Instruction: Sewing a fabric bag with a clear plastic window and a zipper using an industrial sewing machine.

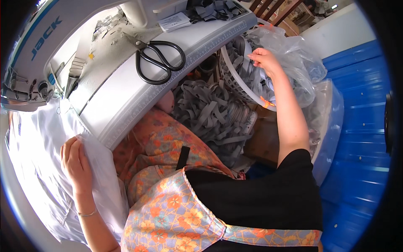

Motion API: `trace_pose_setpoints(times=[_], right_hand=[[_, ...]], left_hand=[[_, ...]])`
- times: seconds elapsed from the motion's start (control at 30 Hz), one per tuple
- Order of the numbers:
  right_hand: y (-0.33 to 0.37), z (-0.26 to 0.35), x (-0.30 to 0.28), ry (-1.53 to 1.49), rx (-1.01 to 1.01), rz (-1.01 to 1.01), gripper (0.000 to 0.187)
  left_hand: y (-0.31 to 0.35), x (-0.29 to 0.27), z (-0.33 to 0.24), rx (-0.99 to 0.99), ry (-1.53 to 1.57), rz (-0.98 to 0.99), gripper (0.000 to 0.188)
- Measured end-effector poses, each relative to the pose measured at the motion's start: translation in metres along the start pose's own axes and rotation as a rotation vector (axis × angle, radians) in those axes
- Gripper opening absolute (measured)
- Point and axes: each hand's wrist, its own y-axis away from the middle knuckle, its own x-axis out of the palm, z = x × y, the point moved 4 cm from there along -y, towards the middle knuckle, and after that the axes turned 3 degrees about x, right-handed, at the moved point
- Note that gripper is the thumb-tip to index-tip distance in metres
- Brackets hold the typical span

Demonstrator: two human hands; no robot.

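Note:
My left hand (76, 161) lies on white fabric (37, 168) at the left end of the sewing table, palm down, fingers stretched and resting on the cloth. Over at the upper right, my right hand (265, 61) reaches above a white-rimmed basket (235, 77). Its thumb and fingertips are pinched at the edge of a light grey fabric strip (247, 51); the exact grip is small in view. More grey strips (208, 109) lie heaped below the table edge, beside the basket. Black-handled scissors (157, 63) rest on the table between my hands, blades pointing to the far left.
A sewing machine (46, 38) arches over the far left. Small grey pieces (216, 10) and a white paper stack (174, 22) sit at the table's far end. Clear plastic (294, 54) drapes the basket, near a translucent bin (329, 126) and a blue ridged surface (357, 126).

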Motion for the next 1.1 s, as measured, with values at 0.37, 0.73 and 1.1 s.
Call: trace_pose_setpoints(times=[0.37,0.73,1.1], right_hand=[[0.021,0.062,-0.011,0.514,-0.086,-0.271,0.023],[-0.007,0.041,-0.014,0.415,-0.097,-0.39,0.018],[-0.04,0.013,0.057,1.359,-0.233,-0.474,0.021]], left_hand=[[0.005,-0.004,0.0,-0.014,0.019,-0.003,0.015],[0.007,-0.009,0.002,-0.022,0.018,0.005,0.016],[0.003,-0.001,0.004,-0.028,0.05,-0.014,0.016]])
